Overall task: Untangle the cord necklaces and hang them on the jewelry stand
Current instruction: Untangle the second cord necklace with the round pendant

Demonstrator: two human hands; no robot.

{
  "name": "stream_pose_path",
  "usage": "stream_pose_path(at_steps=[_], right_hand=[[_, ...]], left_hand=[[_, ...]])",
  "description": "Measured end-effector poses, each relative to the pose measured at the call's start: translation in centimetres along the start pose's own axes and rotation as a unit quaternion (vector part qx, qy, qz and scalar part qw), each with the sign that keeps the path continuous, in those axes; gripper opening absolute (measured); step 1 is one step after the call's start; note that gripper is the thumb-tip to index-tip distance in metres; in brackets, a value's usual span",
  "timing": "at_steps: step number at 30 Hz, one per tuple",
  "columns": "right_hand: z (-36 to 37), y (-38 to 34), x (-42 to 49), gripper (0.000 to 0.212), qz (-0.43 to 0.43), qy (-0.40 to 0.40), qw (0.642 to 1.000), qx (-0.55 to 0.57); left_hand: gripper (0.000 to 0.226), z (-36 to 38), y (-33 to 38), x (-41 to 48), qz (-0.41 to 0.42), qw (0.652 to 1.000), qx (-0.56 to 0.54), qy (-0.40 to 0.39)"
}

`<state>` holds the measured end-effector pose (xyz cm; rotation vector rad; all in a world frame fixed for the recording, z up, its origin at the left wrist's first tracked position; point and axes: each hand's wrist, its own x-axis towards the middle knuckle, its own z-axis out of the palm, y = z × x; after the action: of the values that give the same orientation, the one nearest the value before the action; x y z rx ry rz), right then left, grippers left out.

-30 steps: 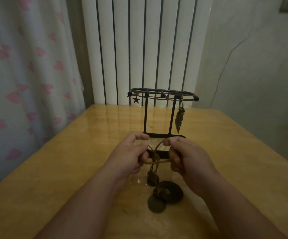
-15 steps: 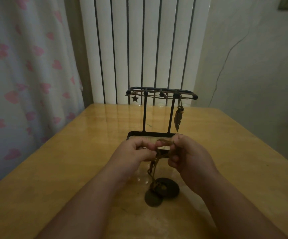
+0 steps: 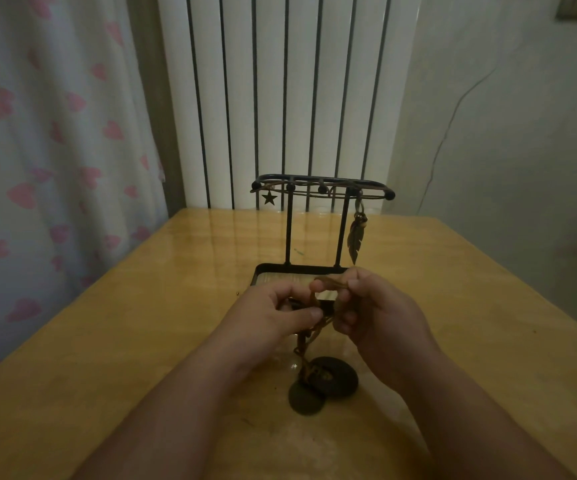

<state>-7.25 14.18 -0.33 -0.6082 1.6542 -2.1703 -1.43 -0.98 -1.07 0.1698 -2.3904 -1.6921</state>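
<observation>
Stand [image 3: 289, 233] on table [image 3: 107, 341] w/ cords [image 3: 301, 349] just in front.

I count two hands at work from my remote seat, one left hand [image 3: 273, 313] and one right hand [image 3: 380, 317], both pinching one clump of tangled cords [image 3: 328, 281] whose strands I cannot number. One jewelry stand [image 3: 289, 233] on two uprights carries two pendants: one star pendant [image 3: 269, 198] at left, one feather pendant [image 3: 355, 242] at right. Two dark discs lie near: one large disc [image 3: 340, 375], one small disc [image 3: 304, 400]. One table [image 3: 141, 341], one curtain [image 3: 38, 168], one radiator [image 3: 269, 98].
</observation>
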Motion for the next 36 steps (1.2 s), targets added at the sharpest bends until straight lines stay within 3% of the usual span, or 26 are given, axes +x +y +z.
stream_pose_path(at_steps=[4,7,8,9,11,12,15,17,21,23,27,31,36], right_hand=[[-0.2,-0.4,-0.3,0.020,-0.031,-0.016,0.995,0.088],[-0.4,-0.6,-0.1,0.019,-0.016,0.033,0.987,0.154],[-0.6,-0.5,0.1,0.023,-0.010,0.073,0.991,0.108],[-0.8,-0.3,0.5,0.026,-0.006,0.116,0.993,-0.018],[-0.8,0.0,1.0,0.026,0.018,0.165,0.963,-0.212],[-0.9,0.4,1.2,0.024,0.028,0.174,0.958,-0.228],[-0.4,0.1,1.0,0.031,0.080,0.160,0.978,-0.108],[-0.4,0.0,1.2,0.031,0.090,0.162,0.977,-0.104],[-0.6,0.8,1.2,0.009,0.011,0.174,0.936,-0.304],[-0.7,1.4,1.1,0.022,-0.012,0.186,0.916,-0.354],[-0.6,1.3,1.0,0.041,-0.106,0.123,0.888,-0.431],[-0.5,1.7,0.6,0.027,-0.050,0.004,0.926,-0.374],[-0.2,1.1,0.6,0.022,-0.053,0.023,0.909,-0.412]], left_hand=[[0.007,0.2,0.0,0.0,-0.022,0.999,0.045,-0.001],[0.013,0.2,0.2,0.0,-0.015,0.999,0.040,0.017],[0.014,0.2,0.3,0.0,-0.011,0.999,0.039,0.027],[0.014,0.2,0.4,-0.1,-0.008,0.999,0.040,0.036],[0.014,0.1,0.5,-0.1,-0.003,0.998,0.051,0.047],[0.014,0.1,0.5,-0.1,-0.002,0.997,0.059,0.046],[0.013,0.2,0.5,-0.2,-0.009,0.996,0.081,0.028],[0.014,0.3,0.4,-0.1,-0.014,0.996,0.088,0.015],[0.020,0.3,0.2,0.0,-0.021,0.997,0.074,-0.005],[0.021,0.3,0.2,0.0,-0.014,0.996,0.083,-0.006],[0.019,0.4,0.2,0.0,-0.011,0.994,0.105,-0.019],[0.022,0.4,0.1,-0.1,-0.003,0.994,0.105,-0.016],[0.024,0.3,0.3,-0.3,-0.014,0.998,0.061,0.000]])
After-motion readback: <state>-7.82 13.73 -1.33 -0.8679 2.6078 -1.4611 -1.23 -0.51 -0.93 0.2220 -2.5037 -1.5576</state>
